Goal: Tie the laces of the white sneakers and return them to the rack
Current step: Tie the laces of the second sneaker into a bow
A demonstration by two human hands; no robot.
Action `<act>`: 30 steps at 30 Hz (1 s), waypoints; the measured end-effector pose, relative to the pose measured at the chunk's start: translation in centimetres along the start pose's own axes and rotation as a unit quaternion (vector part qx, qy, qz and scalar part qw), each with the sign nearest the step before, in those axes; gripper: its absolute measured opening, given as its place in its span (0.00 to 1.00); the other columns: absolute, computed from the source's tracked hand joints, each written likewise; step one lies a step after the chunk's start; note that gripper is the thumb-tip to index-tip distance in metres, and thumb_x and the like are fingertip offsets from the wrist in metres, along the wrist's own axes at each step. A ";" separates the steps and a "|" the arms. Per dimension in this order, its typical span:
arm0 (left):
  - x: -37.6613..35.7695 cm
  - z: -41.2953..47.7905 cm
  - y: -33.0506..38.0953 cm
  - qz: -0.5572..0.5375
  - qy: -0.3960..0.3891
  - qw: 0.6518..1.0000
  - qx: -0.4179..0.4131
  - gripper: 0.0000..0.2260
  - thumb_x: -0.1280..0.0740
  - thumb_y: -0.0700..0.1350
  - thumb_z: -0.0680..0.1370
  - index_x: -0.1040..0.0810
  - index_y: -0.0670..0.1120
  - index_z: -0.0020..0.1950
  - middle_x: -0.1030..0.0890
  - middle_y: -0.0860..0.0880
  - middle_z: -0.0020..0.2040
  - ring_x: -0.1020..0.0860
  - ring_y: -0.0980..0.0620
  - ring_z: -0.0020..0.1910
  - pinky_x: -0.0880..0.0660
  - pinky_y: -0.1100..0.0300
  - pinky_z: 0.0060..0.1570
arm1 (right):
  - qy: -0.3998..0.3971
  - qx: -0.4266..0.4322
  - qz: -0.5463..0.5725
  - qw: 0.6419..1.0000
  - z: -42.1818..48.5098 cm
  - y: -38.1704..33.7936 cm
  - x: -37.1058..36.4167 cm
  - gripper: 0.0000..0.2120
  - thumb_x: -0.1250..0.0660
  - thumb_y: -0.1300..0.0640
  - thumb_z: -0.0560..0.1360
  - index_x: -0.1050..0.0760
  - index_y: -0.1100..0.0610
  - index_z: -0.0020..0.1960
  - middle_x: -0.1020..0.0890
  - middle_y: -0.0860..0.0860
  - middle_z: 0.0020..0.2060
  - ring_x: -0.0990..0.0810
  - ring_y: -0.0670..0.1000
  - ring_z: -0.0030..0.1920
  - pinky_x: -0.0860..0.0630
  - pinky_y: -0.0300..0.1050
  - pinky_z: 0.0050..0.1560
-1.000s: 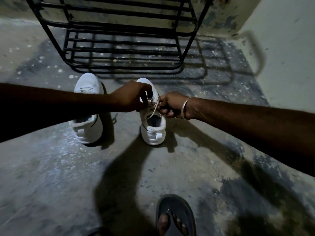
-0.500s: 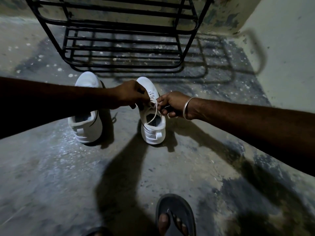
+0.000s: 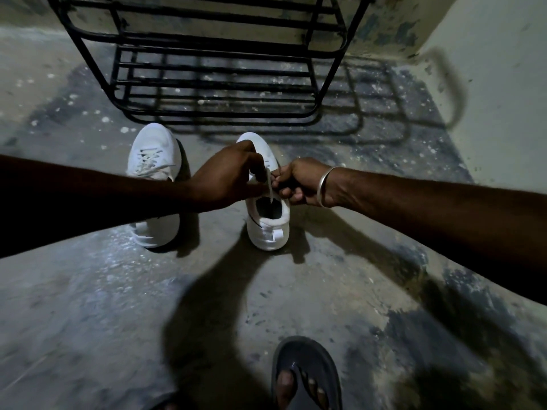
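Two white sneakers stand on the concrete floor, toes toward the rack. Over the right sneaker (image 3: 268, 229), my left hand (image 3: 228, 177) and my right hand (image 3: 299, 183) meet, each pinching part of its white lace (image 3: 268, 184). A loose lace end hangs into the shoe's opening. My left forearm crosses over the left sneaker (image 3: 152, 156) and hides its middle. A black metal shoe rack (image 3: 219, 81) with bare shelves stands just beyond the toes.
A pale wall (image 3: 488, 84) closes in on the right, meeting the back wall behind the rack. My foot in a dark sandal (image 3: 305, 377) rests at the bottom edge. Stained bare floor (image 3: 88, 306) spreads to the left and front.
My hands have drawn closer together above the right sneaker's tongue, and the lace loop between them has tightened and shortened. The sneakers have not moved.
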State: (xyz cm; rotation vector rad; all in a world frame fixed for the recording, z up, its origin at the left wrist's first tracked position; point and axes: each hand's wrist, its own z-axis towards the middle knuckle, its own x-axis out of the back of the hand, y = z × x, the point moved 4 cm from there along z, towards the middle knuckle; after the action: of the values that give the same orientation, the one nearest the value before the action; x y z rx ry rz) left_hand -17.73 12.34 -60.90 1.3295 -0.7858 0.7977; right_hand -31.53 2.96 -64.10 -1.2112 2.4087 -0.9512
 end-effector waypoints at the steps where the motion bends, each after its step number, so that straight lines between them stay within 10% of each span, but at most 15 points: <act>1: 0.0 0.1 -0.1 0.008 0.000 1.000 -0.001 0.10 0.25 0.53 0.72 0.16 0.51 0.50 0.22 0.50 0.52 0.23 0.52 0.42 0.21 0.51 0.41 | 0.000 0.000 -0.003 1.000 0.0 0.0 0.0 0.09 0.46 0.66 0.78 0.27 0.61 0.48 0.29 0.56 0.36 0.38 0.47 0.29 0.41 0.34 0.18; 19: 1.0 0.1 0.9 -0.022 0.002 1.000 0.013 0.09 0.24 0.45 0.72 0.21 0.44 0.45 0.24 0.56 0.34 0.25 0.58 0.32 0.29 0.59 0.33 | 0.046 0.059 -0.042 0.996 -1.7 -0.6 0.0 0.11 0.42 0.68 0.77 0.22 0.60 0.52 0.18 0.54 0.40 0.29 0.47 0.28 0.40 0.34 0.19; 30: 1.5 0.3 0.1 -0.009 -0.040 0.999 0.019 0.10 0.29 0.54 0.74 0.16 0.48 0.46 0.17 0.53 0.40 0.26 0.64 0.32 0.30 0.61 0.36 | 0.083 0.233 -0.207 0.947 -3.2 -1.8 -0.1 0.05 0.30 0.67 0.74 0.19 0.63 0.49 0.17 0.54 0.35 0.23 0.45 0.26 0.28 0.35 0.26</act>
State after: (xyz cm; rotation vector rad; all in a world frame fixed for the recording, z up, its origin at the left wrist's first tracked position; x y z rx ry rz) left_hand -17.01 12.17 -59.52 1.4069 -0.8248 0.7525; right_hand -32.00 3.65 -60.50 -1.5123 1.8931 -1.6908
